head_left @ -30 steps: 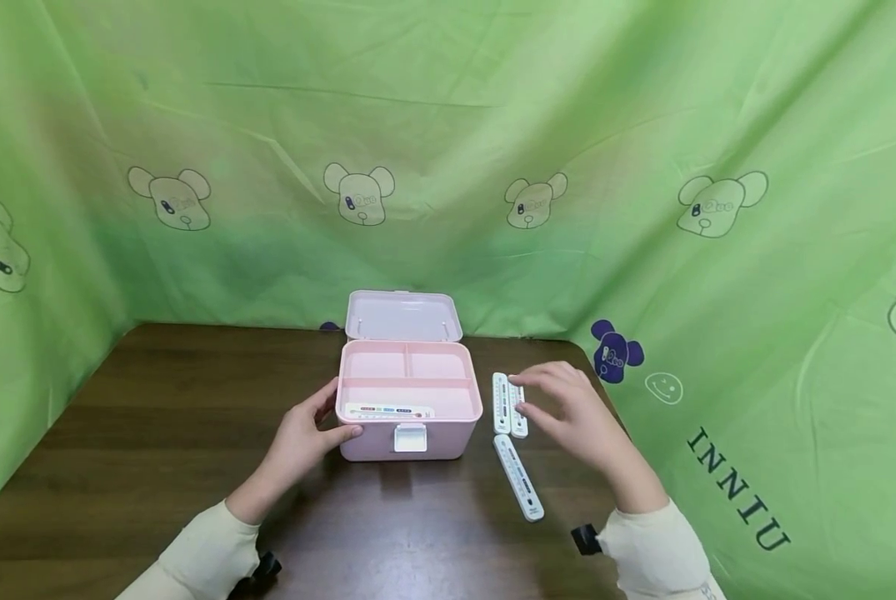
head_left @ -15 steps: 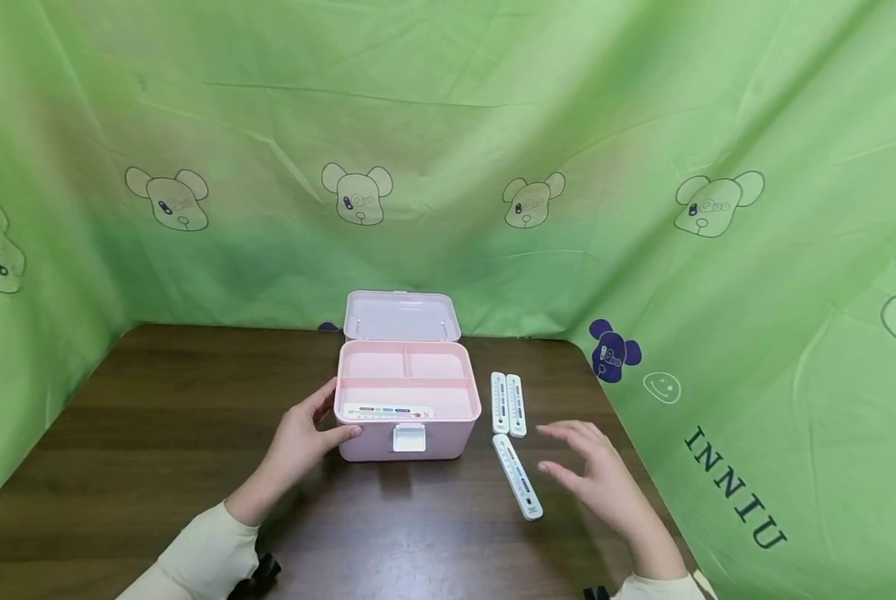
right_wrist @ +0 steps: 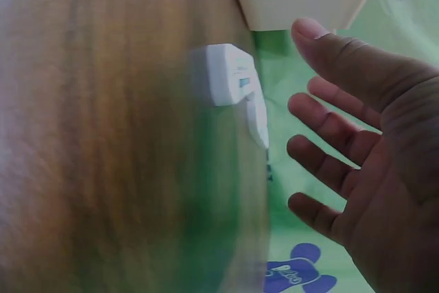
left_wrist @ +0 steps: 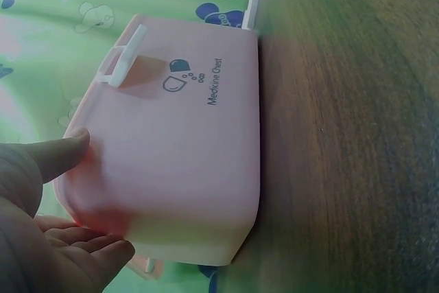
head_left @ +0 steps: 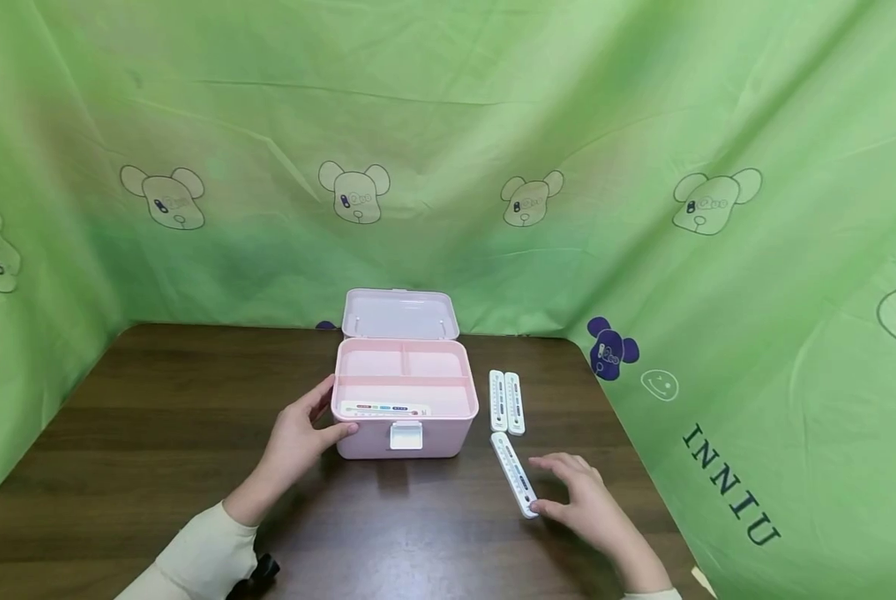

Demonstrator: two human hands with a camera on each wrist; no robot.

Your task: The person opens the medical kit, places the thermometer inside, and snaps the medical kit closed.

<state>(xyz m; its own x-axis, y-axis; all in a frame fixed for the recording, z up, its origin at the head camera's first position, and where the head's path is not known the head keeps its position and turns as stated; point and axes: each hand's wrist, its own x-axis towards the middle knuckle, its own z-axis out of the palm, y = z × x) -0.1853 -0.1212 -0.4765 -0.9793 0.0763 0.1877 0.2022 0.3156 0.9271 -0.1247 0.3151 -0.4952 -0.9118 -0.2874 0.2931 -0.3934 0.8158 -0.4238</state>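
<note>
A pink medicine box [head_left: 440,439] stands with its lid [head_left: 400,315] tipped back. My left hand [head_left: 296,437] grips its front left corner, thumb on the front wall and fingers along the side, as the left wrist view also shows on the box [left_wrist: 185,149]. Inside the front compartment lies one white thermometer [head_left: 386,408]. Right of the box lie two thermometers side by side, one on the left [head_left: 498,402] and one on the right [head_left: 515,404]. A third thermometer [head_left: 513,473] lies slanted nearer me. My right hand [head_left: 586,504] is just right of it, fingers spread, holding nothing.
The dark wooden table [head_left: 155,433] extends left of the box and in front of it. A green printed curtain [head_left: 448,125] hangs behind and along both sides. The box's front carries a white latch [head_left: 406,435], and dividers [head_left: 402,382] split its inside.
My right hand has come away from the two side-by-side thermometers and moved toward me, to the slanted one. My left hand stays on the box corner.
</note>
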